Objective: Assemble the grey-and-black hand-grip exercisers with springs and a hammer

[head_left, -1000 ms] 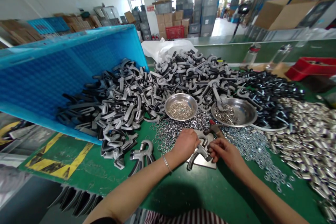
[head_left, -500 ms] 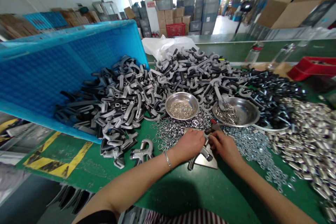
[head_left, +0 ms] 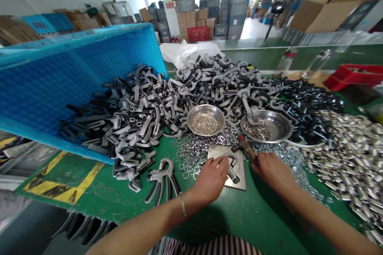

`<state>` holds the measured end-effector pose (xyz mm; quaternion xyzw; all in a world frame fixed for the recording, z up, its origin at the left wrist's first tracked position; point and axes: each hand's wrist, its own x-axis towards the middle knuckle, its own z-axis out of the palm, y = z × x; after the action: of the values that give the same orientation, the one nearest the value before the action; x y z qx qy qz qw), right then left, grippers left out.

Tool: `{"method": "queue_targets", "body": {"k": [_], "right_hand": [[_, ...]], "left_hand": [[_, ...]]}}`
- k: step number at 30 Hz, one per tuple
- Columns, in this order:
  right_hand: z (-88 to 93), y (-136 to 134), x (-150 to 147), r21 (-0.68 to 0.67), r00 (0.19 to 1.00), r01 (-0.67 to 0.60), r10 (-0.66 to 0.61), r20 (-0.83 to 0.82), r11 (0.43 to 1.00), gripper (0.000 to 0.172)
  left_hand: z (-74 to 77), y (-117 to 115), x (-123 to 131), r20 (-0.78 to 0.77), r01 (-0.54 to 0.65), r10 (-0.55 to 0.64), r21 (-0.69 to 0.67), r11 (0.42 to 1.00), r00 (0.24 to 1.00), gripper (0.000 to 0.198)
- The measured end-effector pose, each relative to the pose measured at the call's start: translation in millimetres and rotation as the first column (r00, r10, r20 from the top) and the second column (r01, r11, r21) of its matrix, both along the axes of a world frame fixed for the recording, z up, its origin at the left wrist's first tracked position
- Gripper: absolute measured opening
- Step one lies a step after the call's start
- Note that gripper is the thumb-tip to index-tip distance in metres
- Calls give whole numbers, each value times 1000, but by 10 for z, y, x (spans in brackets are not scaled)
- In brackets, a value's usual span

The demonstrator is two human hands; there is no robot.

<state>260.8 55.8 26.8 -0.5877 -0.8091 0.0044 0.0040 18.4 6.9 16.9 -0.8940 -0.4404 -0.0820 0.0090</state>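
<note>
A grey curved grip part [head_left: 231,164] lies on a small steel plate [head_left: 218,152] on the green table. My left hand [head_left: 211,180] rests on the plate's near left side, fingers curled against the part and holding it. My right hand [head_left: 271,169] is just right of the plate, closed around the brown handle of a small hammer [head_left: 245,148]. The hammer's head points toward the plate's far right corner. Loose steel rings [head_left: 191,152] are scattered to the left of the plate and beyond it.
A tipped blue crate [head_left: 60,83] spills grey and black handle parts [head_left: 143,115]. Two steel bowls [head_left: 206,112] [head_left: 279,125] sit behind the plate. An assembled hand gripper [head_left: 163,179] lies on the left. Silver cylinders [head_left: 350,151], black pieces [head_left: 308,103] and a red tray [head_left: 353,75] fill the right.
My hands have drawn apart. The right hand left the grey part and moved right onto the hammer handle. The part now lies uncovered on the plate, steadied by my left hand.
</note>
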Motion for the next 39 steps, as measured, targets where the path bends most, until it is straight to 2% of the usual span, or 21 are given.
{"method": "queue_targets", "body": {"k": [3, 5, 7, 9, 12, 14, 19, 22, 24, 26, 28, 29, 30, 31, 33, 34, 35, 37, 39], "right_hand": [[-18, -67, 86, -100, 986, -16, -1, -165, 995, 14], [13, -148, 125, -206, 932, -36, -42, -360, 978, 20], [69, -241, 154, -313, 867, -60, -106, -487, 948, 25], [130, -318, 164, -356, 855, -59, -137, -501, 933, 28], [207, -365, 140, -377, 886, -41, -141, -442, 925, 30], [261, -365, 99, -393, 908, -44, -127, -399, 918, 30], [395, -348, -115, -393, 895, -145, -48, -443, 908, 35], [415, -314, -219, -386, 909, -164, -13, -417, 908, 33], [404, -316, -192, -505, 871, -159, -120, -477, 849, 38], [362, -369, -60, -681, 766, -149, -352, -538, 717, 48], [278, -450, 161, -805, 663, -141, -550, -509, 576, 56], [224, -481, 288, -830, 648, -119, -592, -480, 544, 58], [171, -494, 413, -828, 669, -84, -585, -459, 554, 58], [124, -482, 522, -792, 720, -39, -533, -445, 609, 55], [69, -375, 648, -591, 850, 36, -336, -407, 806, 47], [63, -285, 647, -444, 904, 37, -219, -367, 895, 42], [67, -179, 600, -309, 945, 24, -123, -305, 951, 38], [83, 48, 388, -165, 986, 13, -41, -163, 986, 34], [71, 242, 100, -140, 996, 66, -74, -56, 988, 31]], "left_hand": [[-61, -110, -2, 5, -60, 61, -31, 998, 998, 47], [-62, -125, 1, 23, -57, 59, -56, 997, 998, 49], [-36, -116, 7, 63, -62, 67, -82, 995, 996, 50], [-7, -105, 12, 106, -78, 90, -107, 991, 990, 50], [0, -105, 10, 178, -95, 122, -151, 984, 976, 50], [-29, -112, 0, 237, -137, 184, -202, 970, 954, 54], [-136, -116, 3, 358, -234, 337, -302, 924, 871, 91], [-160, -109, 28, 362, -260, 366, -308, 915, 857, 99], [-145, -96, 31, 347, -263, 367, -312, 913, 863, 100], [-96, -63, 11, 343, -251, 357, -316, 915, 869, 96], [-10, -8, -32, 386, -222, 363, -364, 905, 848, 88], [42, 27, -60, 429, -188, 380, -425, 886, 820, 83], [93, 63, -91, 474, -140, 405, -499, 855, 782, 78], [139, 99, -121, 511, -86, 430, -565, 821, 744, 74], [198, 158, -174, 536, -42, 457, -615, 787, 710, 68], [205, 176, -196, 522, -83, 460, -592, 802, 718, 66], [197, 185, -215, 497, -150, 457, -540, 828, 737, 65], [151, 180, -249, 436, -244, 433, -424, 872, 789, 58], [91, 155, -282, 401, -236, 386, -375, 897, 831, 48]]}}
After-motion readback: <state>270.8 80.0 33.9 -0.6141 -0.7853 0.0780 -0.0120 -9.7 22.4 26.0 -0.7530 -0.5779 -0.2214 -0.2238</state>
